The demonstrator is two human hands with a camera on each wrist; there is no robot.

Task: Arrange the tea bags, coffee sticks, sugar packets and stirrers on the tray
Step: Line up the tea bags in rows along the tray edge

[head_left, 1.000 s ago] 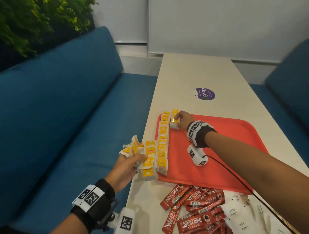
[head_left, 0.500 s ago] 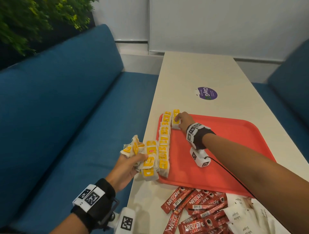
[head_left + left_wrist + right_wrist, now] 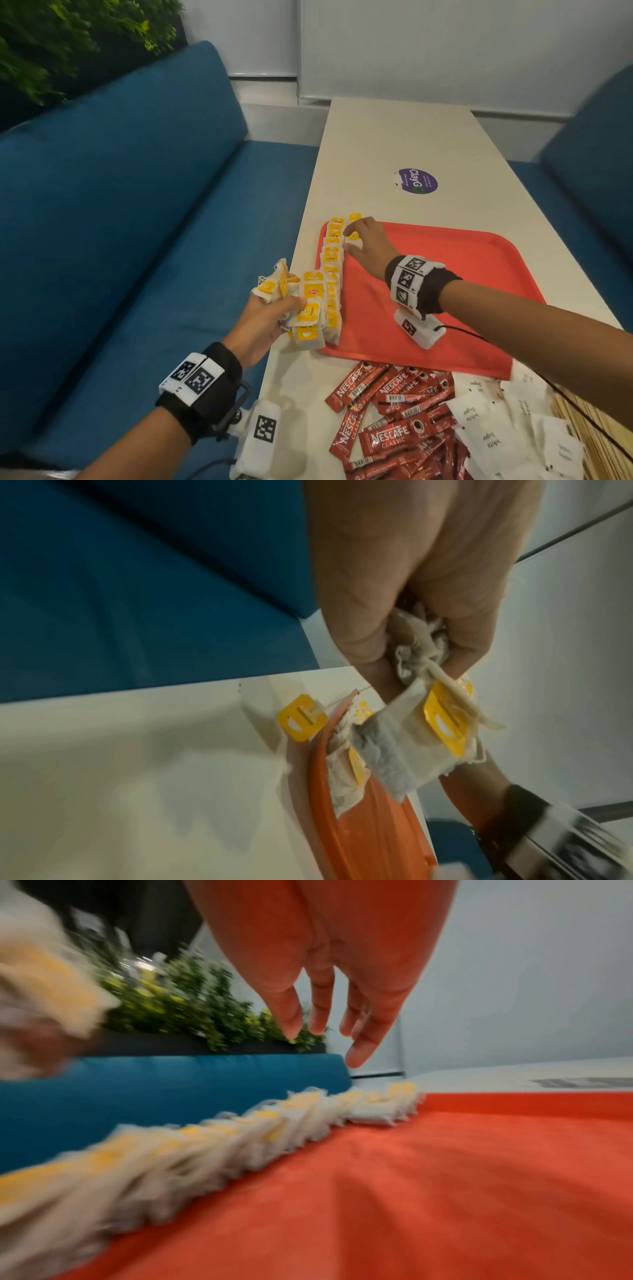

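Your left hand [image 3: 263,322] grips a loose bunch of tea bags [image 3: 284,291] at the table's edge, fingers curled round the crumpled paper, while your right hand [image 3: 364,245] hangs empty, fingers spread, above the row of tea bags [image 3: 332,274] along the tray [image 3: 462,274] rim. Bags dangling by strings could slip off towards the blue seat [image 3: 137,240], and a careless brush could scatter the overlapped row.
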